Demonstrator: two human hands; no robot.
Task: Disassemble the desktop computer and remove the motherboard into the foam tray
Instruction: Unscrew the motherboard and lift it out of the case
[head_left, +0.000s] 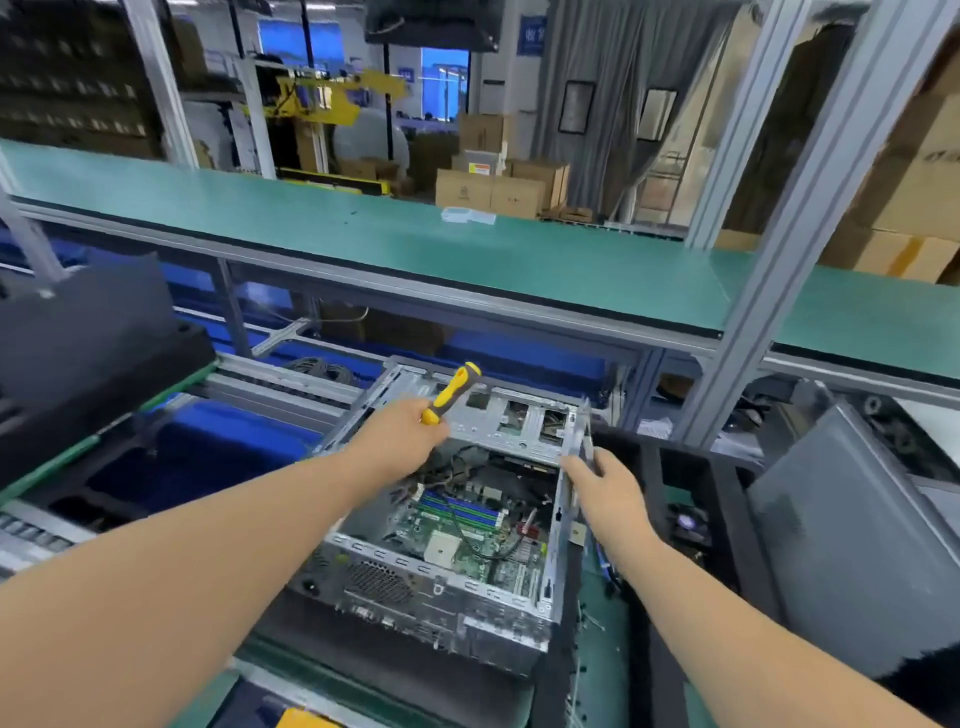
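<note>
At centre of the desk (602, 613), sitting open with its side panel off: the desktop computer (441, 525), motherboard (467, 525) lying bare and flat in the bottom of the chassis, cables draped across it. Left hand (400, 431) wrapped round a yellow-and-black screwdriver (451, 393), handle pointing up and away, tip hidden behind the hand. Right hand (608, 493) gripping the upper right edge of the chassis, at the corner of the metal drive cage (498, 415) that spans the far half of the case.

Judged to be mid-disassembly: cover gone, board not yet freed, cage likely next to be swung up or lifted out. Next move calling for a steady hold on the frame, screwdriver brought down to whatever fastener holds the cage or the board, cables unplugged before any lifting.

No foam tray identified with certainty; dark blocks at left (88, 332) possibly foam, too blurred to tell. Grey panel (841, 551) propped at right. Green mat on the desk, a long green shelf (415, 249) above on aluminium posts, blue bins beneath. Beyond, a warehouse floor with stacked cardboard boxes (493, 187) and grey curtains.
</note>
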